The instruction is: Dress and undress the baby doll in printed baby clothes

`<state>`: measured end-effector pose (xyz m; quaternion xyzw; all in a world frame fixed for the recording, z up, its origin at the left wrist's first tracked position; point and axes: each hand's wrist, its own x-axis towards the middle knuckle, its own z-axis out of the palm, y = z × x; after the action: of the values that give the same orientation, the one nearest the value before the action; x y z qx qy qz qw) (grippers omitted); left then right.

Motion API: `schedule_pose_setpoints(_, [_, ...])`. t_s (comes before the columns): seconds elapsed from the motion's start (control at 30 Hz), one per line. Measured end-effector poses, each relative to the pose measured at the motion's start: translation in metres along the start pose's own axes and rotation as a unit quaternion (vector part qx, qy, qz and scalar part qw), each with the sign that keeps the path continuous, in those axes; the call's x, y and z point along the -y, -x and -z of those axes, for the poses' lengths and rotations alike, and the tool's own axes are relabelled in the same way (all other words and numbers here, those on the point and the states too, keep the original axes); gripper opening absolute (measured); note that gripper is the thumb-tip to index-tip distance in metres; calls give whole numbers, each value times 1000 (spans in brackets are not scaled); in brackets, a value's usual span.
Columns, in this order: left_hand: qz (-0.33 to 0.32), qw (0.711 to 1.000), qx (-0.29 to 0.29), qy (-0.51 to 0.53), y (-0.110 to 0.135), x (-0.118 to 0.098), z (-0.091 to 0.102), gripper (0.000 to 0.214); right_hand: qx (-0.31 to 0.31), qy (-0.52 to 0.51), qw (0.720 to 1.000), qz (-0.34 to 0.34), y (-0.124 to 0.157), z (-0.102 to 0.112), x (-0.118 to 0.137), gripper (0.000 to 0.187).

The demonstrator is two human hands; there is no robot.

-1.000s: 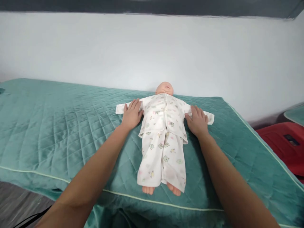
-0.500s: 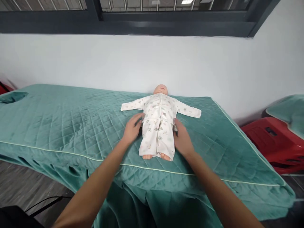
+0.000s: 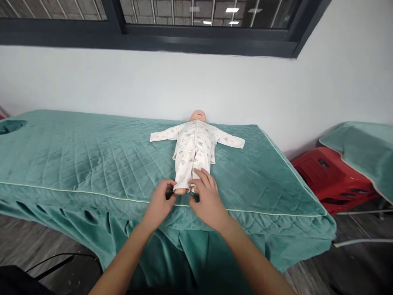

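Note:
A baby doll [image 3: 199,115] lies on its back, arms spread, in a white patterned jacket [image 3: 193,136] and matching white trousers [image 3: 183,166]. Beside the hem of the trouser leg on the left is my left hand [image 3: 159,206]; its fingers are curved, thumb and forefinger apart, with the fingertips close to the cuff. My right hand [image 3: 210,200] reaches over the lower part of the other leg with fingers spread, covering that foot and most of its cuff. Neither hand visibly grips the cloth.
The doll rests on a bed with a green quilted cover [image 3: 92,155]. Behind it rise a white wall [image 3: 138,82] and a dark window frame [image 3: 202,41]. To the right stands a red plastic object [image 3: 334,176], partly under green cloth [image 3: 365,143].
Both hands have moved down from the doll's waist to its trouser hems. The jacket's lower edge now shows uncovered. The camera view has shifted slightly.

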<state>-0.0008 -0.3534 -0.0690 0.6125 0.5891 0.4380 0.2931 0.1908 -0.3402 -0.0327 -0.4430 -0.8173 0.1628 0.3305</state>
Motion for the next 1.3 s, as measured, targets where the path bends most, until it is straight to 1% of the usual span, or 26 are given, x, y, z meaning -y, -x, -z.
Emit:
schedule_pose_setpoints(0.03, [3, 1000, -2, -8, 0, -1, -1, 25, 4, 19, 1000, -8, -3, -4, 3, 32])
schedule_pose_setpoints(0.13, [-1, 1000, -23, -6, -1, -7, -1, 13, -14, 50, 998, -28, -11, -13, 7, 13])
schedule_pose_setpoints(0.2, [-28, 998, -57, -2, 0, -12, 2, 9, -28, 45, 998, -29, -16, -13, 10, 9])
schedule_pose_setpoints(0.3, [-73, 992, -99, -25, 7, -16, 8, 6, -41, 15, 999, -13, -16, -7, 14, 15])
schedule_pose_setpoints(0.43, [-93, 986, -117, -76, 15, -19, 10, 10, -57, -21, 998, -12, -5, 1, 9, 22])
schedule_pose_setpoints(0.5, [-132, 978, -116, -112, 14, -23, 5, 15, -57, -51, 997, -25, 2, 2, 1, 30])
schedule_pose_setpoints(0.53, [-158, 973, -105, -132, 12, -26, 2, 18, -60, -68, 995, -36, 6, 2, -4, 37])
schedule_pose_setpoints(0.57, [-183, 967, -81, -155, 10, -30, -2, 20, -67, -84, 993, -49, 10, 2, -9, 45])
schedule_pose_setpoints(0.6, [-202, 962, -51, -179, 6, -34, -7, 23, -79, -94, 990, -65, 13, 2, -14, 50])
schedule_pose_setpoints(0.63, [-214, 955, -21, -204, 2, -37, -11, 25, -95, -99, 987, -83, 16, 2, -18, 52])
schedule_pose_setpoints(0.67, [-220, 948, 4, -228, -2, -41, -15, 27, -111, -97, 984, -102, 17, 2, -22, 48])
schedule_pose_setpoints(0.7, [-224, 941, 21, -253, -6, -44, -19, 29, -121, -92, 981, -120, 17, 2, -26, 40])
schedule_pose_setpoints(0.77, [-229, 927, 40, -296, -13, -50, -24, 27, -114, -86, 978, -152, 16, 0, -31, 21])
schedule_pose_setpoints(0.8, [-230, 920, 47, -313, -16, -52, -26, 24, -101, -89, 977, -164, 15, -1, -33, 16])
schedule_pose_setpoints(0.9, [-234, 906, 83, -342, -20, -56, -24, 19, -68, -118, 974, -181, 11, -4, -36, 23])
schedule_pose_setpoints(0.97, [-241, 900, 107, -346, -21, -58, -21, 22, -74, -152, 969, -182, 9, -3, -35, 19])
schedule_pose_setpoints(1.03, [-250, 897, 113, -346, -21, -57, -19, 23, -80, -198, 960, -180, 8, 0, -31, 12])
schedule_pose_setpoints(1.1, [-262, 901, 94, -332, -21, -55, -19, 21, -77, -239, 953, -170, 6, 7, -25, 11])
schedule_pose_setpoints(1.17, [-283, 913, 47, -291, -19, -53, -19, 17, -72, -257, 952, -153, 5, 17, -19, 12])
schedule_pose_setpoints(1.23, [-303, 924, -9, -235, -16, -51, -20, 13, -67, -246, 958, -133, 6, 28, -16, 11])
schedule_pose_setpoints(1.27, [-310, 927, -28, -210, -14, -50, -19, 13, -57, -232, 963, -122, 7, 34, -17, 12])
schedule_pose_setpoints(1.3, [-314, 930, -35, -190, -11, -48, -18, 14, -39, -212, 970, -112, 9, 39, -19, 13])
